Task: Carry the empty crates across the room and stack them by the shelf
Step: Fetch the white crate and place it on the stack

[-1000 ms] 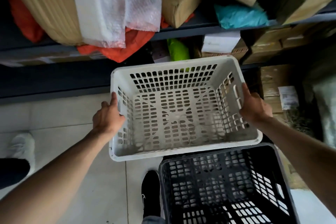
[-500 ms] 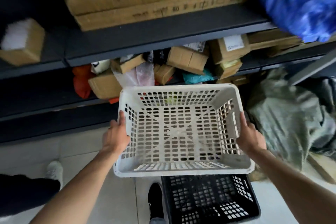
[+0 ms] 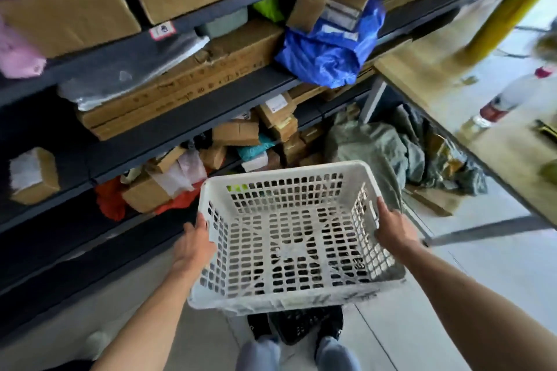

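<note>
Both bare forearms extend forward and converge slightly from the lower corners of the view. The left hand (image 3: 194,245) is closed on the left rim of a white perforated plastic crate (image 3: 289,250), thumb on top of the rim, fingers hidden on the outer wall. The right hand (image 3: 393,227) is closed on the right rim, thumb over the edge near the handle slot. Two legs in blue trousers show below, feet in black shoes.
</note>
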`<action>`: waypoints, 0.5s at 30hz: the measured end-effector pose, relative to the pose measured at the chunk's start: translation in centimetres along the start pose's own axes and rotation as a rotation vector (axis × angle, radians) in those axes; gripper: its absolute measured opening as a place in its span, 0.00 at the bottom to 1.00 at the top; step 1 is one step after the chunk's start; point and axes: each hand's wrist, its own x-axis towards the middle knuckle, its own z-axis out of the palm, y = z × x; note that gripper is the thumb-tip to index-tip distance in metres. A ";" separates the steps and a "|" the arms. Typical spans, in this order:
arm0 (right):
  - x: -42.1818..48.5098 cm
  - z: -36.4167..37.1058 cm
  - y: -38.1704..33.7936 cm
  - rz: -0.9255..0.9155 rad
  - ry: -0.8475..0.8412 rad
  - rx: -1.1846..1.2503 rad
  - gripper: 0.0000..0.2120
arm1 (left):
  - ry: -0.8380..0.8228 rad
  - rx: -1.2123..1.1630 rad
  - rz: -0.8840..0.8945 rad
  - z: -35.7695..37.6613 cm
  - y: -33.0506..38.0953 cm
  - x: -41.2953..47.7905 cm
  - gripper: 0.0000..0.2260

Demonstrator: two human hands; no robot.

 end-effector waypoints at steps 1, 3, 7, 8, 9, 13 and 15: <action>-1.8 -0.3 0.9 0.031 0.025 0.031 0.41 | -0.009 0.008 0.026 -0.2 0.5 -0.5 0.35; -4.7 -0.5 2.5 0.086 0.047 0.055 0.39 | -0.010 0.025 0.096 -0.5 1.5 -1.0 0.35; -9.5 -0.3 4.8 0.227 0.078 0.146 0.36 | -0.034 0.072 0.249 -2.0 3.8 -0.5 0.33; -11.1 -0.2 5.1 0.280 0.083 0.149 0.37 | -0.030 0.081 0.300 -2.3 4.5 -0.2 0.33; -12.7 -0.1 5.3 0.332 0.079 0.150 0.37 | -0.027 0.089 0.345 -2.7 5.3 0.0 0.33; -19.0 1.3 6.1 0.523 0.082 0.224 0.38 | -0.021 0.114 0.526 -4.1 8.7 0.5 0.33; -22.3 2.6 6.6 0.621 0.088 0.307 0.33 | -0.004 0.155 0.624 -4.4 10.4 -0.3 0.32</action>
